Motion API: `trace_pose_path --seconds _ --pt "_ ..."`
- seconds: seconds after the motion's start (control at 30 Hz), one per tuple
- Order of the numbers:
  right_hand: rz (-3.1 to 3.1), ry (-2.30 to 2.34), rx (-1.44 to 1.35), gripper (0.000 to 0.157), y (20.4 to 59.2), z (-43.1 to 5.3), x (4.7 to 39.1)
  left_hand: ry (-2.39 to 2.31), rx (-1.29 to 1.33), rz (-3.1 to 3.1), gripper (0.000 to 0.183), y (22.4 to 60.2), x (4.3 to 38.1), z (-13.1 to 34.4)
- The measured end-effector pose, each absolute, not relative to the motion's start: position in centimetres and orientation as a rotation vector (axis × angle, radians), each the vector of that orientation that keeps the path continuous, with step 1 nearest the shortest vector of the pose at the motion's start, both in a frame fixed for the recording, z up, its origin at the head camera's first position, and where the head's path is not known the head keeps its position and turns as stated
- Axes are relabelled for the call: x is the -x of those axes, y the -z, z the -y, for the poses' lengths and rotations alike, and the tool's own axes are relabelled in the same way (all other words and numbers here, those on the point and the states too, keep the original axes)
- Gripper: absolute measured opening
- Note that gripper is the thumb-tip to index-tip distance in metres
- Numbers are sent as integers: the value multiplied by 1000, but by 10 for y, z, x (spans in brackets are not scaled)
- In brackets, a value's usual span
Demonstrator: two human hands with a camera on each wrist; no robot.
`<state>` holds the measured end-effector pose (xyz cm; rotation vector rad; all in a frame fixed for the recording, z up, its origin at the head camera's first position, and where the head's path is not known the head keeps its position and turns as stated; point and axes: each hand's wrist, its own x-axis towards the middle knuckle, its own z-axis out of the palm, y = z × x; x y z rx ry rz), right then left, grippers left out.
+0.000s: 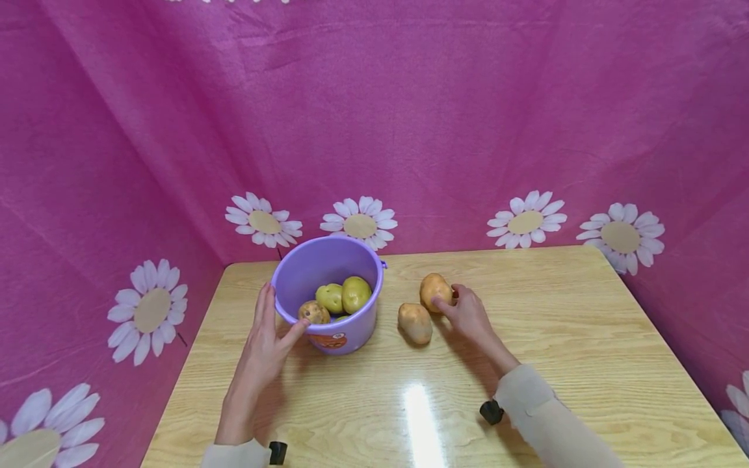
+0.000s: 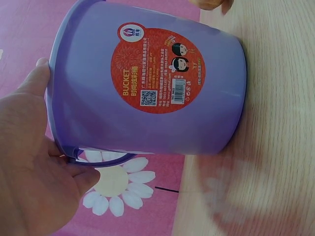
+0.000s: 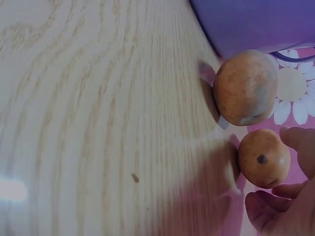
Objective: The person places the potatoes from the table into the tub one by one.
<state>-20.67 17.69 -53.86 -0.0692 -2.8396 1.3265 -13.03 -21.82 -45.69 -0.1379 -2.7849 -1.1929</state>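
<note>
A pink cloth backdrop (image 1: 409, 97) printed with white daisies rises behind and beside a light wooden table (image 1: 556, 338). Toward the table's far left corner stands a purple plastic bucket (image 1: 328, 286) with a red round label on its near wall; three potatoes lie inside it, two yellowish-green and one brown. The left hand (image 1: 266, 344) reaches forward from a beige sleeve and rests against the bucket's left side, fingers straight along the wall and the thumb laid up at the near rim, so the hand is spread around the bucket without curling tight. To the right of the bucket, two brown potatoes sit on the table near each other. The right hand (image 1: 468, 312) stretches out over the table and pinches the farther potato (image 1: 435, 290) between fingertips and thumb. The nearer potato (image 1: 415, 322) lies untouched, just left of that hand
</note>
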Motion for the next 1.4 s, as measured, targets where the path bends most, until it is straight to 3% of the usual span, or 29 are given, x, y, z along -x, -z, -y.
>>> trace_pose_path --seconds 0.47,1.4 --pt "2827 -1328 120 63 547 -170 212 1184 138 2785 98 457 130 218" --pt "2749 -1427 188 66 535 -175 213 1199 173 2741 95 459 130 218"
